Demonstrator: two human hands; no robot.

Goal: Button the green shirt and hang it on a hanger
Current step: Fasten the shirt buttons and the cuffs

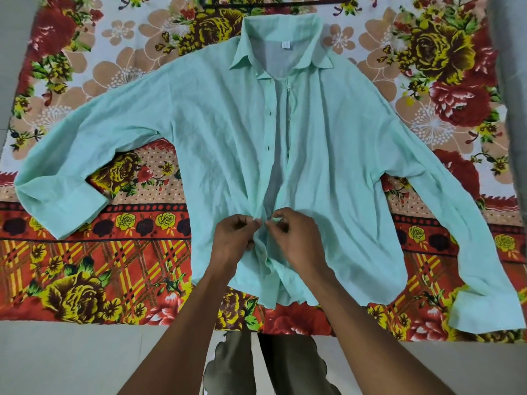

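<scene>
A pale green shirt [216, 132] lies flat and face up on a flowered cloth, collar at the far end, both sleeves spread wide. Its front stands open down the middle above my hands, and the two edges meet below them. My left hand [232, 240] pinches the left front edge near the lower part of the shirt. My right hand [299, 240] pinches the right front edge just beside it, fingertips almost touching. A dark hanger [273, 4] lies above the collar at the top edge, only a thin bar showing.
The flowered cloth [85, 266] covers the surface under the shirt. Pale floor [71, 360] runs along the near side. My legs [256, 363] show below the cloth's near edge. A grey upright edge [513, 81] stands at the far right.
</scene>
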